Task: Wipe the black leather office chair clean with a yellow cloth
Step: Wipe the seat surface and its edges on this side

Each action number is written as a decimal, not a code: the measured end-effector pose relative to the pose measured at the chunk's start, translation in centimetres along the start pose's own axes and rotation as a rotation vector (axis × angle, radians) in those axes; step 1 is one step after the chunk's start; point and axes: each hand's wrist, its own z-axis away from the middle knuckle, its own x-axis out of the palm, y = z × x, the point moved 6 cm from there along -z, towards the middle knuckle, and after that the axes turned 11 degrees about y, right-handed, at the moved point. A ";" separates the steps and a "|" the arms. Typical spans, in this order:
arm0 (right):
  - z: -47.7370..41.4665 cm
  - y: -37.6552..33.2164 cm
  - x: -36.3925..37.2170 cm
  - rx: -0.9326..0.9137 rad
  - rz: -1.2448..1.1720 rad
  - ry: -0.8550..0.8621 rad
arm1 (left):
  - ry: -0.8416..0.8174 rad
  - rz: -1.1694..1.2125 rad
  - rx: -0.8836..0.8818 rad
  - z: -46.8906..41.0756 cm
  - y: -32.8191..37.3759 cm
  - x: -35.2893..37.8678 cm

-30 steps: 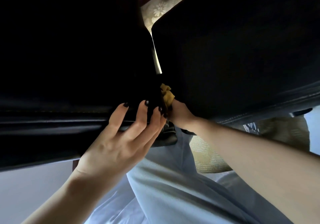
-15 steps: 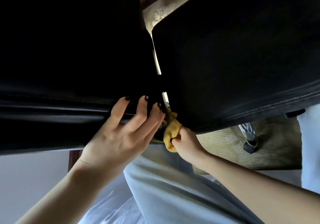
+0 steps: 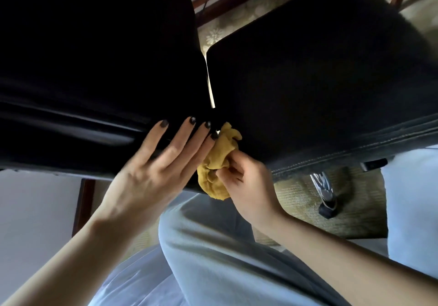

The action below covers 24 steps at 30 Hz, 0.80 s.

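The black leather office chair fills the upper view, its backrest (image 3: pixel 90 68) on the left and its seat (image 3: pixel 320 80) on the right, with a narrow gap between them. My left hand (image 3: pixel 151 173) rests flat with straight fingers on the backrest's lower edge. My right hand (image 3: pixel 248 187) grips a bunched yellow cloth (image 3: pixel 218 163) at the near end of that gap, against the seat's rear corner. Part of the cloth is hidden by both hands.
A chrome chair leg with a black caster (image 3: pixel 326 194) stands on a patterned beige carpet (image 3: pixel 355 206) under the seat. My light blue trousers (image 3: pixel 213 258) fill the lower middle. A dark wooden frame (image 3: pixel 83 201) runs by a pale wall at left.
My right hand has drawn the yellow cloth out of the gap toward me and lower. My left hand has stayed on the backrest's edge, its fingers now spread wider.
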 end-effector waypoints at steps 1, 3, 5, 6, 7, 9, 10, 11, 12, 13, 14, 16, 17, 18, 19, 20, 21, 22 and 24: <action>-0.3 -1.1 -0.2 -0.097 0.016 0.022 | 0.012 -0.055 -0.011 0.4 0.1 -0.2; -0.8 -3.0 0.0 -0.282 0.000 0.032 | 0.017 -0.124 -0.047 1.3 0.1 -0.5; -1.0 -3.6 0.9 -0.419 0.009 -0.016 | 0.010 -0.148 -0.097 1.6 -0.3 -0.7; -1.0 -3.2 1.4 -0.469 0.027 -0.041 | 0.007 -0.155 -0.113 1.7 -0.5 -0.7; -1.1 -2.6 1.9 -0.502 0.050 -0.061 | 0.005 -0.158 -0.122 1.7 -0.6 -0.7; -1.4 -0.7 2.4 -0.515 0.074 -0.060 | 0.011 -0.138 -0.122 1.7 -0.5 -0.6; -1.5 0.3 2.5 -0.500 0.071 -0.042 | 0.017 -0.119 -0.116 1.7 -0.4 -0.5; -1.6 0.9 2.5 -0.487 0.067 -0.014 | 0.020 -0.106 -0.107 1.7 -0.3 -0.4; -1.7 1.3 2.5 -0.488 0.065 0.014 | 0.027 -0.101 -0.096 1.8 -0.3 -0.3; -1.8 1.6 2.4 -0.498 0.063 0.046 | 0.035 -0.097 -0.087 1.8 -0.3 -0.2; -1.8 1.8 2.2 -0.514 0.065 0.082 | 0.038 -0.088 -0.080 1.9 -0.3 -0.2; -1.9 1.9 1.8 -0.524 0.087 0.131 | 0.035 -0.064 -0.079 2.0 -0.3 0.0; -2.0 2.0 1.5 -0.513 0.093 0.130 | 0.032 -0.054 -0.080 2.0 -0.3 0.0; -2.0 2.4 1.3 -0.500 0.103 0.114 | 0.031 -0.050 -0.078 1.9 -0.3 -0.1; -2.0 2.9 1.1 -0.475 0.125 0.097 | 0.027 -0.052 -0.075 1.8 -0.2 -0.1; -2.0 3.4 0.8 -0.420 0.153 0.070 | 0.022 -0.055 -0.073 1.8 -0.3 -0.1; -1.9 4.2 0.7 -0.322 0.194 0.015 | 0.013 -0.058 -0.074 1.7 -0.3 -0.1; -1.7 5.3 0.6 -0.201 0.249 -0.069 | 0.000 -0.060 -0.077 1.6 -0.4 -0.1; -0.7 7.9 0.1 0.025 0.356 -0.218 | -0.020 -0.060 -0.082 1.4 -0.4 -0.3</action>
